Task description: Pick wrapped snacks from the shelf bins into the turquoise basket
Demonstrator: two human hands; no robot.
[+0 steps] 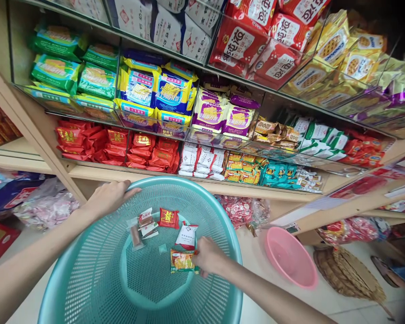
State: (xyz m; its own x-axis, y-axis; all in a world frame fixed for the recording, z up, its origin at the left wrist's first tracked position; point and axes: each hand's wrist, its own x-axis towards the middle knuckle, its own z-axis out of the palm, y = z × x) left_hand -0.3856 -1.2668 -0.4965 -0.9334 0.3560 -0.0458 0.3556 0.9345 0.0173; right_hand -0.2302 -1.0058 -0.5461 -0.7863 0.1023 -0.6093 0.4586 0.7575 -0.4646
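A large teal plastic basket with perforated walls fills the lower middle of the view. My left hand grips its far left rim, fingers closed over the edge. Inside the basket, my right hand pinches the right end of a yellow-and-green snack packet. Just beyond that packet are a white-and-red packet and a red packet with gold print. Farther left, a small brown-and-white packet lies beside a clear-wrapped brown snack.
Shelves with clear bins hold red packets, yellow-and-blue soda biscuits, green packets and yellow cookie packs. A pink basin and a woven basket stand on the floor at right. Bagged goods sit at left.
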